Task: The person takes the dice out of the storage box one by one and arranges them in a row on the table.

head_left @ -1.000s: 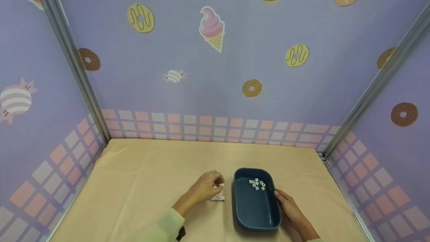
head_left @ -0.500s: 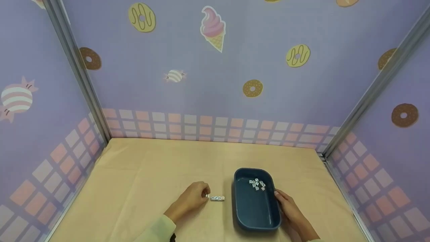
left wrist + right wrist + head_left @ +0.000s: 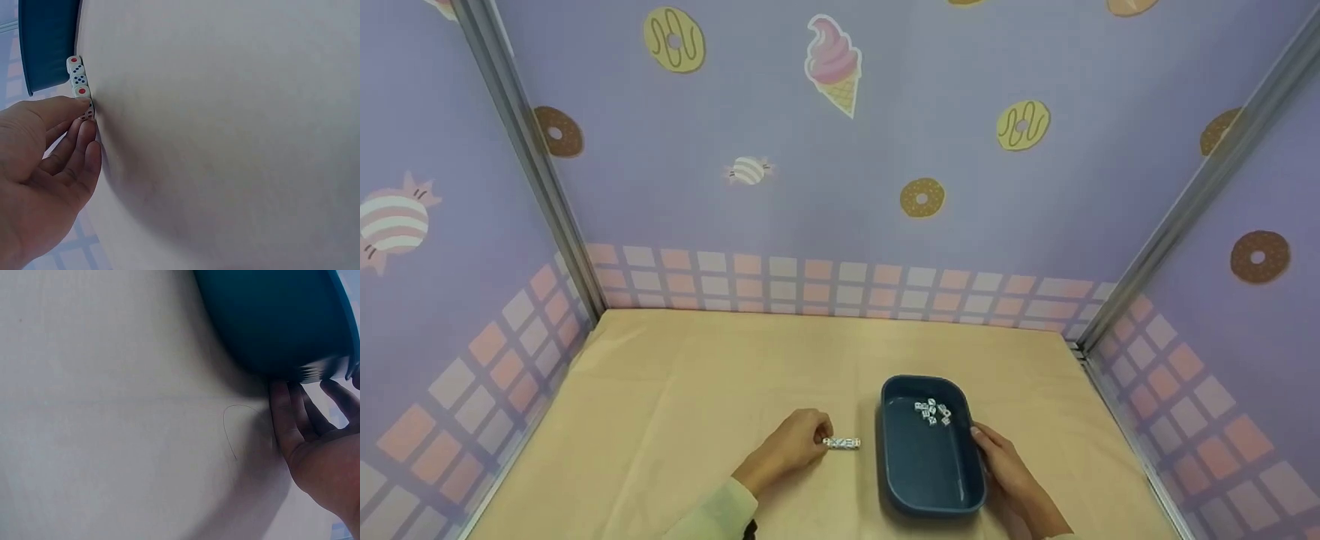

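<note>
- Head view, far L: lilac side wall (image 3: 442,97) w/ striped candy print (image 3: 394,220), then grey post (image 3: 521,142).
- Next, pale sleeve (image 3: 720,514) on L arm; dark patch (image 3: 749,529) at cuff, too little showing to ID.
- L hand (image 3: 791,444): low on beige cloth (image 3: 697,375), grasping end die (image 3: 87,114) btwn thumb & fingertips, at L end of the row; die partly covered by them.
- Back wall (image 3: 810,202), approx centre: ice-cream print (image 3: 834,60).
- Row of dice (image 3: 846,444): white, lined up on cloth, running from L hand twd tray. Red & dark pips; exact count unclear.
- Blue tray (image 3: 934,476): on cloth just R of row, strip of cloth btwn; long sides run away from person.
- Loose dice (image 3: 933,411): inside tray, clustered nr far end.
- R hand (image 3: 1011,469): holding tray by its R side, one digit at rim, fingers on outer wall.
- R wrist view: thin dark strand (image 3: 224,422) on cloth nr R hand.
- Far R: 2nd post (image 3: 1177,210), side wall w/ brown donut print (image 3: 1245,256).
</note>
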